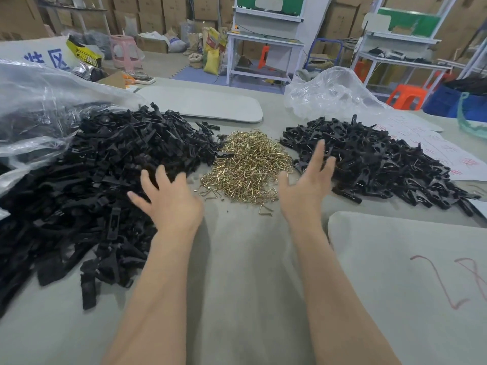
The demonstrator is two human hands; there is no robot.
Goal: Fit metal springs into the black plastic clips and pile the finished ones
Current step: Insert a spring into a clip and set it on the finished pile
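Now both are hovering spread and empty: left hand (pixel 168 200) over black plastic clips (pixel 105 167), right hand (pixel 305 185) beside gold wire springs (pixel 250 164) at the middle of the tabletop (pixel 237 272).

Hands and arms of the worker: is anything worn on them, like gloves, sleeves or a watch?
Nothing shows. The left hand and right hand are bare: no gloves, no rings in view. The left forearm and right forearm are bare down to the picture's edge, with no sleeve, watch, band or marking.

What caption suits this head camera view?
Open left hand at the loose black plastic clips, open right hand by the finished pile, brass-coloured metal springs between.
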